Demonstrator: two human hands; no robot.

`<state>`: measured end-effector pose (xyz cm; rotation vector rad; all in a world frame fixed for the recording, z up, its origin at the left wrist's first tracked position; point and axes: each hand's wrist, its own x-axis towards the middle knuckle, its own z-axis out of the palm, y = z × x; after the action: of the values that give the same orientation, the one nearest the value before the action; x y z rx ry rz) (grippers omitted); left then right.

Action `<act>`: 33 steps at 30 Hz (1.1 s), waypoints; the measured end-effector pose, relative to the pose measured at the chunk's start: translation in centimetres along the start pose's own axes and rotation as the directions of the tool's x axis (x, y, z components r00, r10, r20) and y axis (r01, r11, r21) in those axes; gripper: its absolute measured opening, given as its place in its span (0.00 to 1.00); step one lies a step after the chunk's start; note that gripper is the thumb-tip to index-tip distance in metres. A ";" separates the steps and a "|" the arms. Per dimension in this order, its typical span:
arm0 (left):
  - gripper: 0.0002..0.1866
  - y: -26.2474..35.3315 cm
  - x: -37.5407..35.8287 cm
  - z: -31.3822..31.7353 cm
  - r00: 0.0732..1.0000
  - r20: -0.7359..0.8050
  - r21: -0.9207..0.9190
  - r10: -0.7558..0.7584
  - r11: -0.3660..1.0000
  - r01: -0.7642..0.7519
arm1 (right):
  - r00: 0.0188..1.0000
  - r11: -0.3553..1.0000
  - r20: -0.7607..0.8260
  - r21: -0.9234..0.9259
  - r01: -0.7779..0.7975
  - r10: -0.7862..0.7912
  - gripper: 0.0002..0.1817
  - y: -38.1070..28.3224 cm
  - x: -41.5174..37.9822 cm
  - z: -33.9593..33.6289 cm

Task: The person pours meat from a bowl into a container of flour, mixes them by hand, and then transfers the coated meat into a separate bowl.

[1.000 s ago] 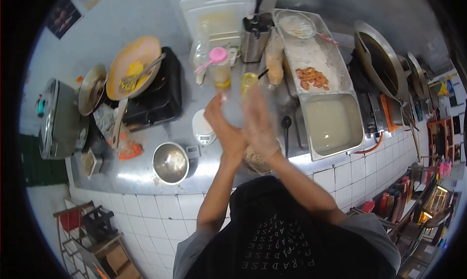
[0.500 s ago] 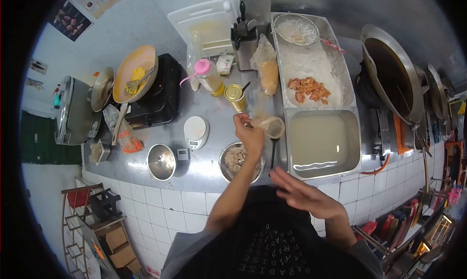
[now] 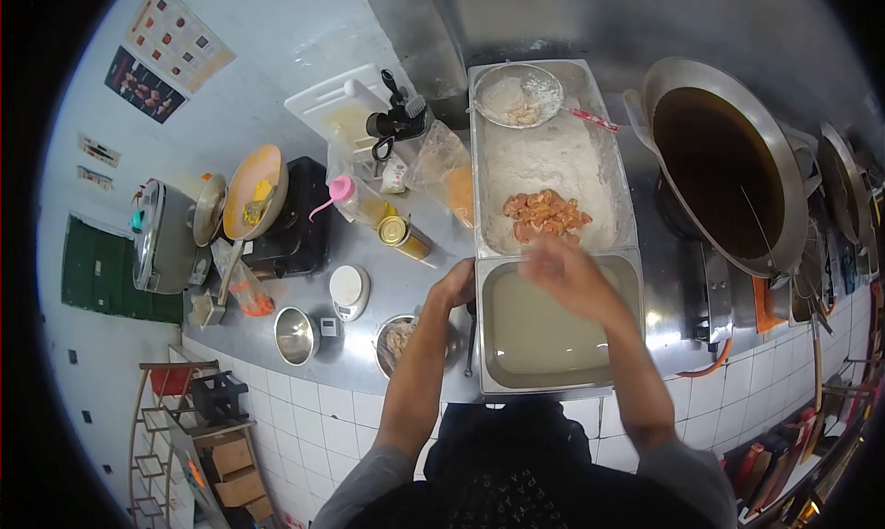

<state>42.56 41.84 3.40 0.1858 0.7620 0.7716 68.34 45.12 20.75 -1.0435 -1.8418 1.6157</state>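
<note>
My left hand (image 3: 454,285) is at the left rim of the metal trays, near where they meet, with its fingers curled against the edge and partly hidden. Blurred by motion, my right hand (image 3: 564,276) hovers over the front tray of cloudy liquid (image 3: 535,331), just below the raw meat pieces (image 3: 544,216). That meat lies on white flour in the rear tray (image 3: 619,179). A black-handled utensil (image 3: 472,349) lies beside the front tray, its upper end hidden. Partly behind my left forearm stands a bowl of pale food (image 3: 398,340).
Right of the trays sits a large wok of dark liquid (image 3: 719,179). A sieve (image 3: 519,96) rests on the rear tray. To the left are an open can (image 3: 403,239), a pink-topped bottle (image 3: 364,206), a white scale (image 3: 348,291), a steel bowl (image 3: 296,335) and a frying pan (image 3: 253,183).
My view has shifted right. My left hand has left the clear plastic by the can and reached the tray rim. My right hand has swung from my body over the trays.
</note>
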 end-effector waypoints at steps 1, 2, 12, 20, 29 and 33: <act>0.22 0.0 0.2 0.5 0.992 -0.123 0.109 0.011 0.994 0.003 | 0.999 0.999 -0.025 -0.045 0.028 -0.029 0.31 0.3 3.3 -1.2; 0.20 -0.7 0.9 0.0 0.966 -0.233 0.250 0.114 0.967 -0.053 | 0.995 0.993 -0.059 -0.091 0.075 -0.081 0.30 0.1 6.6 -2.0; 0.17 -3.4 1.4 -1.2 0.784 -0.427 0.548 0.451 0.818 -0.172 | 0.919 0.767 -0.337 -0.639 -0.062 -0.206 0.29 1.0 34.6 -7.4; 0.13 -1.2 -8.4 5.8 0.550 -0.552 0.541 0.627 0.771 -0.336 | 0.979 0.466 -0.188 -0.861 -0.203 0.079 0.29 2.6 41.9 -8.5; 0.13 9.3 -10.2 13.9 0.365 -0.302 0.784 0.881 0.447 -0.430 | 0.953 0.812 -0.081 -0.547 0.204 -0.294 0.15 -5.9 32.6 -12.2; 0.20 15.3 -7.2 18.2 0.253 0.025 0.924 0.967 0.074 -0.374 | 0.884 0.831 -0.089 -0.395 0.391 -0.458 0.19 -10.6 25.0 -12.0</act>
<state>43.01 49.89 26.90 1.3980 1.7741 1.5147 60.12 72.09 30.14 -0.8042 -2.1097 0.9064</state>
